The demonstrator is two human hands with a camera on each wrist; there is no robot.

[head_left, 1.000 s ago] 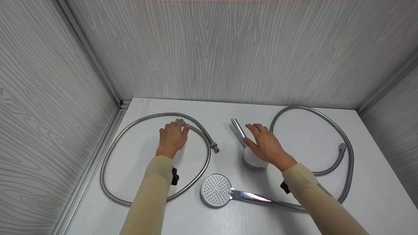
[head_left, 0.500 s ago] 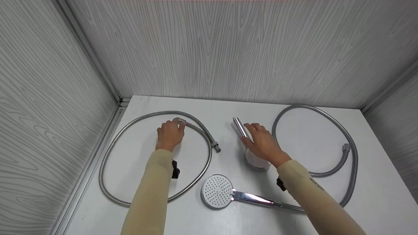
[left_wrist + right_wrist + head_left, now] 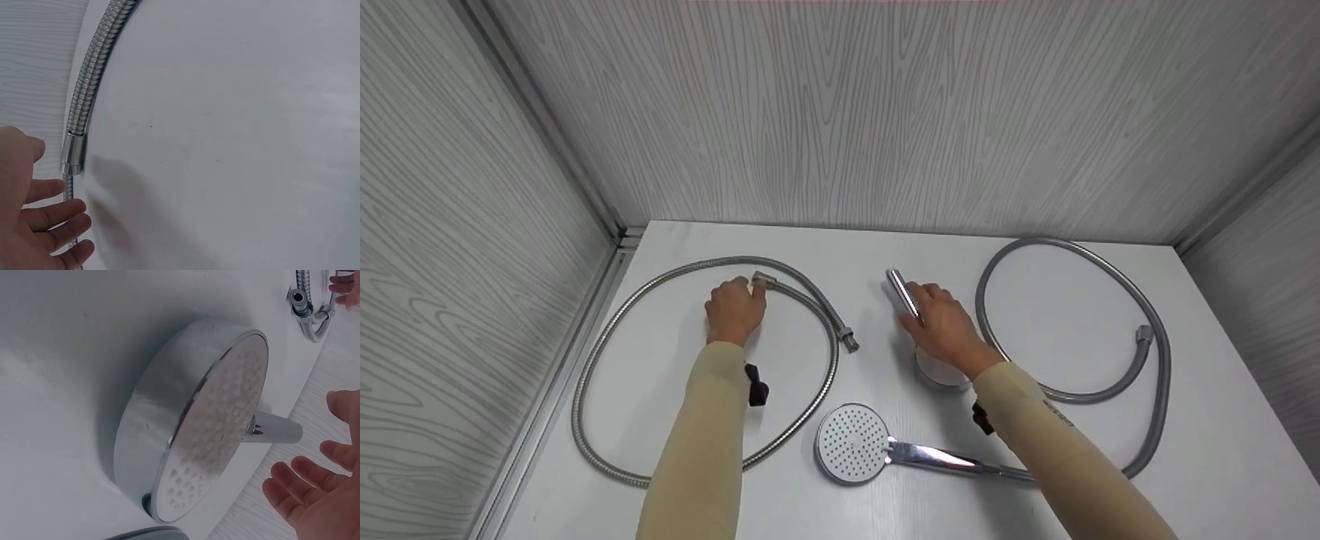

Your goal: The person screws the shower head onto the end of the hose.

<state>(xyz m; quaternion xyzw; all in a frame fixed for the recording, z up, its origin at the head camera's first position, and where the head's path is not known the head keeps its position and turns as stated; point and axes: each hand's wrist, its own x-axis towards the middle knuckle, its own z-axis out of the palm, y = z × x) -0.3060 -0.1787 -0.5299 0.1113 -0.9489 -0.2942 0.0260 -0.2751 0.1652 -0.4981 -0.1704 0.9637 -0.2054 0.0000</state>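
My left hand (image 3: 735, 311) hovers by a metal shower hose (image 3: 834, 367) coiled on the left of the white table. Its loosely bent fingers hold nothing; the thumb is beside the hose's conical end fitting (image 3: 763, 278), also plain in the left wrist view (image 3: 73, 153). On the right, my right hand (image 3: 949, 326) is over a chrome handheld shower head (image 3: 941, 373), which lies with its handle (image 3: 900, 289) pointing away from me. In the right wrist view, spread fingers are near that handle (image 3: 275, 427), with a gap between them. The hand partly hides the shower head in the head view.
A second shower head (image 3: 852, 444), nozzle side up, lies in front, joined to a grey hose (image 3: 1161, 390) that loops round the right side. That hose's free end nut (image 3: 1144, 334) lies inside the loop. Wood-grain panels (image 3: 840, 112) enclose the table's back and sides.
My left hand has drawn back a little to the left, uncovering the hose's end fitting. My right hand has moved left, nearer the shower head's handle. The view has shifted slightly.
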